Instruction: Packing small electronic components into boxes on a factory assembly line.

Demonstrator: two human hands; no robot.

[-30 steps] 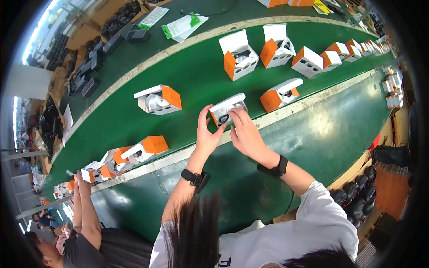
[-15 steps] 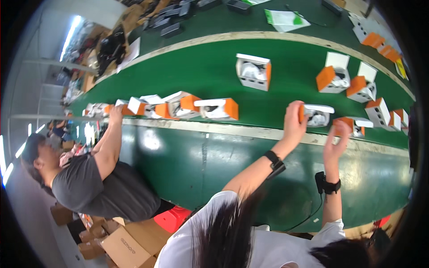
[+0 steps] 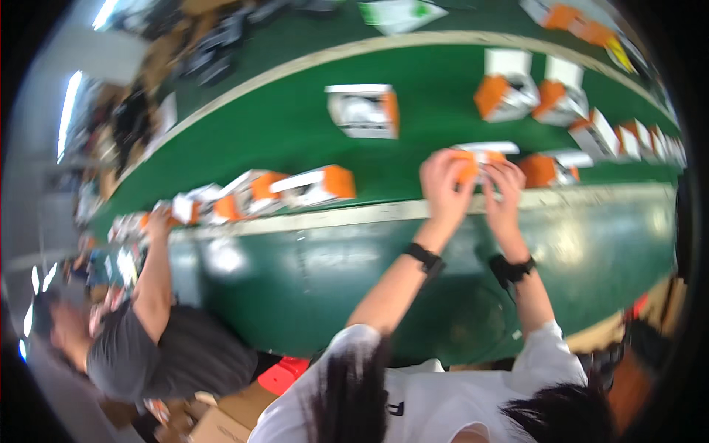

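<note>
Both my hands are around a small orange-and-white carton point(image 3: 487, 147) near the front edge of the green belt, its white lid flap tilted up at the far side. My left hand point(image 3: 446, 183) grips its left end with bent fingers. On the right part of the same carton, the curled fingers of my right hand point(image 3: 505, 186) press against it; motion smears them a little. What lies inside is hidden by my fingers. Just right of my right hand stands another open orange-and-white carton point(image 3: 543, 170).
Farther back on the green belt point(image 3: 428, 96) sits a lone open carton point(image 3: 363, 112). More open cartons point(image 3: 507, 88) stand at the far right. A row of cartons point(image 3: 314, 186) runs left to a co-worker point(image 3: 166, 347) in a dark shirt. The pale belt rail point(image 3: 354, 220) separates belt and green worktop.
My right hand has left the neighbouring carton on the right and come onto the carton my left hand holds. The whole view has shifted, so the belt appears moved leftward.
</note>
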